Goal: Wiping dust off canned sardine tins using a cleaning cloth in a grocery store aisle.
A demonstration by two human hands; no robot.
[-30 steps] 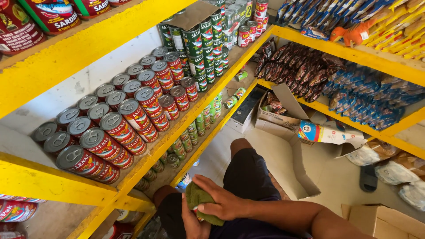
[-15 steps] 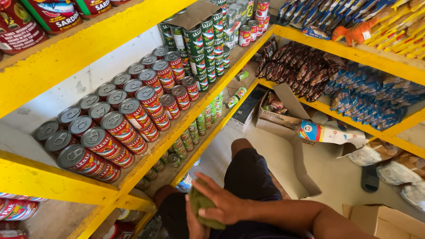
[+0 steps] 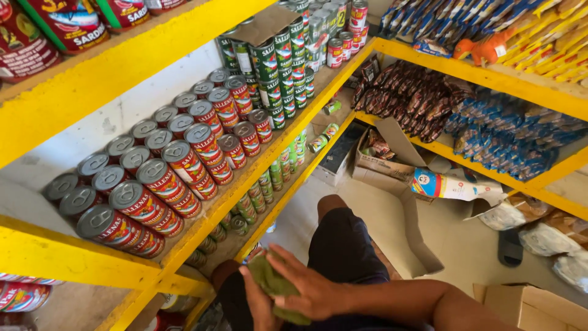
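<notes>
Low in the head view, my right hand (image 3: 309, 288) lies over a green cloth (image 3: 269, 283) and grips it against my left hand (image 3: 257, 301), which holds the cloth from below near my knee. Both hands hover in front of the yellow shelf (image 3: 288, 119) stacked with red-labelled cans (image 3: 184, 162) lying in rows. Green-labelled cans (image 3: 278, 61) stand further along the same shelf. The cans nearest my hands are the small ones on the lower shelf (image 3: 245, 211).
A second yellow shelf (image 3: 490, 76) at right carries dark snack packets (image 3: 410, 98) and blue packets (image 3: 508, 135). An open cardboard box (image 3: 392, 165) and a bag (image 3: 450, 184) sit on the floor. Another carton (image 3: 533, 303) is at bottom right, a sandal (image 3: 509, 245) beside it.
My hands with the green cloth have shifted slightly lower and closer to me; the right hand's fingers have moved over the cloth. The shelves stay the same.
</notes>
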